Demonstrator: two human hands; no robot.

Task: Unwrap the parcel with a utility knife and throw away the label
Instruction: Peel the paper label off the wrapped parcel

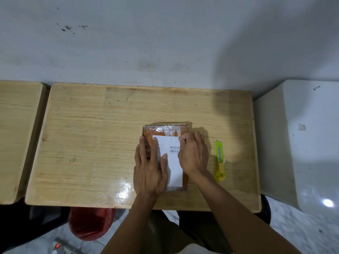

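A flat brown parcel (166,132) wrapped in clear tape lies on the wooden table (91,140), right of its middle. A white label (174,162) with barcodes covers most of its top. My left hand (149,169) lies flat on the parcel's left half, fingers spread over the label. My right hand (193,154) rests on the parcel's right edge with fingertips curled at the label's upper right corner; whether it pinches the label I cannot tell. A yellow-green utility knife (219,161) lies on the table just right of my right hand, untouched.
A second wooden table (16,136) stands at the left, across a narrow gap. A white block (302,143) stands at the right. Under the table's front edge sits a red plastic bag (89,224) on the floor. A wall rises behind the table.
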